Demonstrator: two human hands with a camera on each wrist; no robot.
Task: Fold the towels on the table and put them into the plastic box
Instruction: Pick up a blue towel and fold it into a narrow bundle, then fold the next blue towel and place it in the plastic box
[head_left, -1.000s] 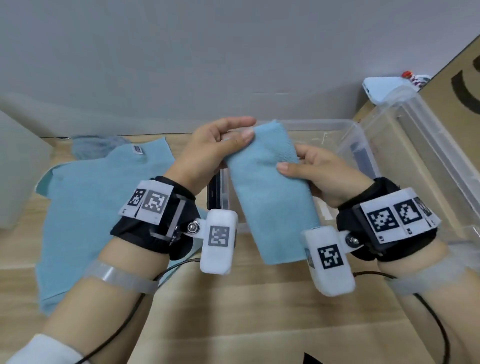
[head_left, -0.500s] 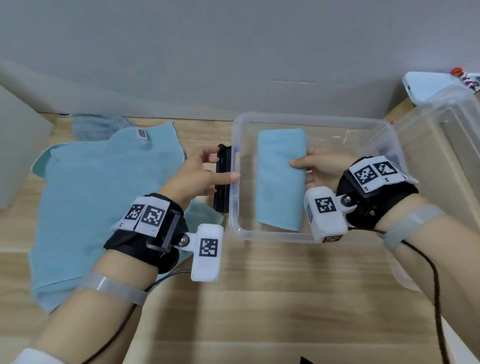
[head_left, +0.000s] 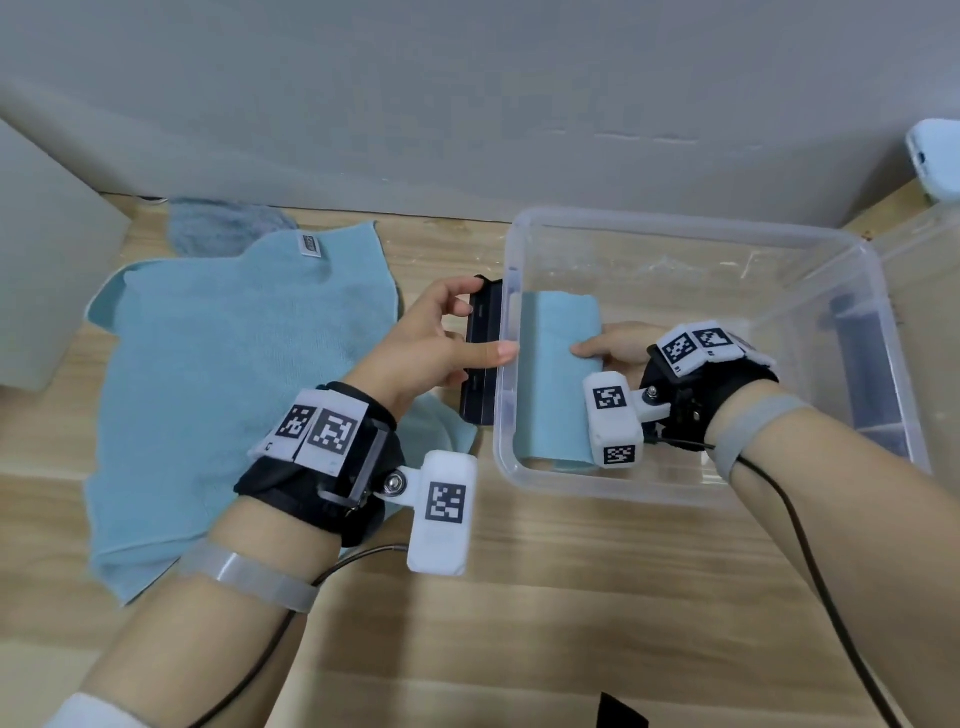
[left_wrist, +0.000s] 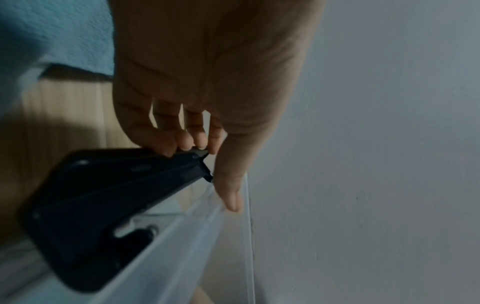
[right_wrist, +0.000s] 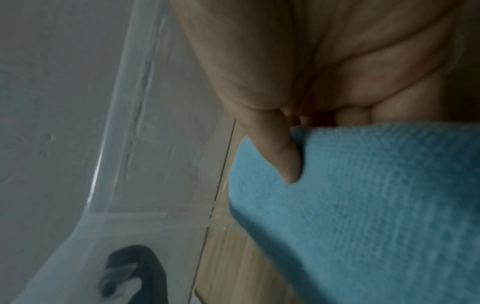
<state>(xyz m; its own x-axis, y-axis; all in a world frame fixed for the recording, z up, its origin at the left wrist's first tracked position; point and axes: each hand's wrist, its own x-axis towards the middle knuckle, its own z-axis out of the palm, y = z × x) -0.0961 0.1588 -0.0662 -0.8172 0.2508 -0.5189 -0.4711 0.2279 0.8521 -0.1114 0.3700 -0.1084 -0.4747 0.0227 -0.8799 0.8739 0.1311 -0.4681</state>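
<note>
A folded light-blue towel lies along the left side of the clear plastic box. My right hand is inside the box and pinches the towel's right edge. In the right wrist view its thumb lies on top of the towel and its fingers are under it. My left hand grips the black latch on the box's left wall. Its fingertips curl over the latch and its thumb rests on the rim. An unfolded light-blue towel lies spread on the wooden table to the left.
A grey cloth lies behind the spread towel by the wall. A grey block stands at the far left. Another clear plastic part adjoins the box on the right, with a pale blue object behind it.
Both hands held the folded towel in the air a second ago. The right hand has since lowered it into the box's left side, and the left hand let go and took the black latch.
</note>
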